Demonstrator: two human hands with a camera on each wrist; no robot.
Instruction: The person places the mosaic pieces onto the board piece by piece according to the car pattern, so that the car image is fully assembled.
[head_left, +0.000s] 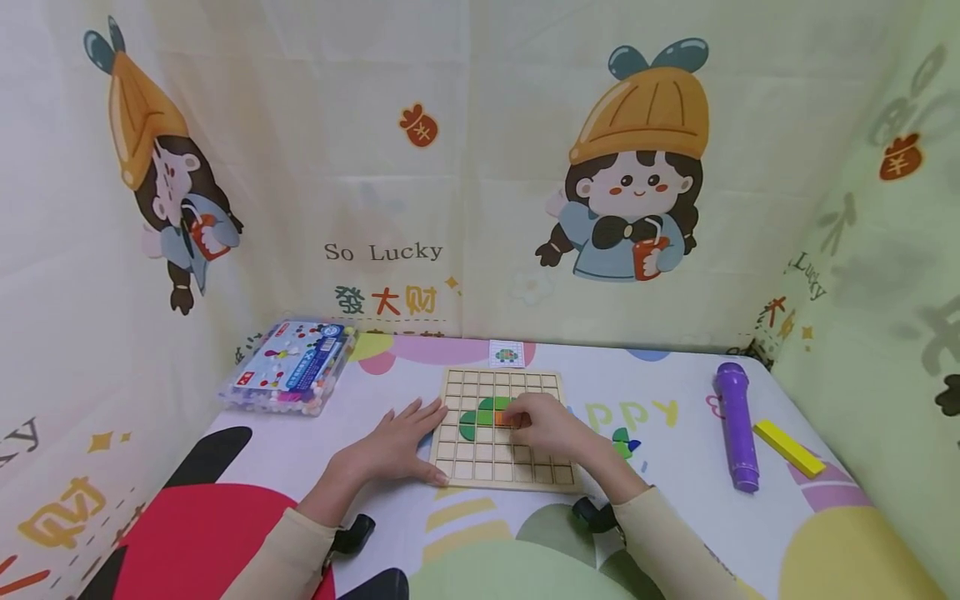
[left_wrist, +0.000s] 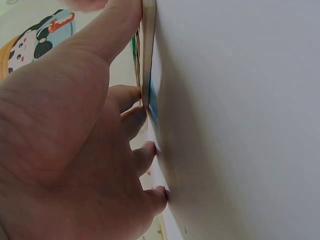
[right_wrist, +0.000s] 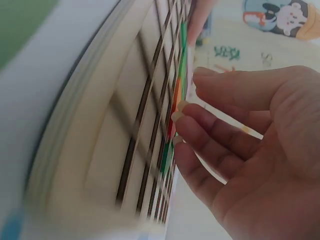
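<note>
Head, orange tile (head_left: 500, 418): mid-frame on the wooden grid board (head_left: 540, 477), in a crosswise row with green tiles (head_left: 485, 417); right hand (head_left: 546, 427) nearer, fingertips at it.
Left wrist, left hand (left_wrist: 70, 130): splayed against the board's edge, gripping nothing.
Right wrist, right hand: loosely curved, thumb apart, nothing visibly pinched.

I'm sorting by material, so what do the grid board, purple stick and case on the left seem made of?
The grid board looks like matt, bare wood, from its pale tan colour. The purple stick is probably smooth plastic: even colour, slight sheen. The case seems clear, glossy plastic: coloured bits show through.
</note>
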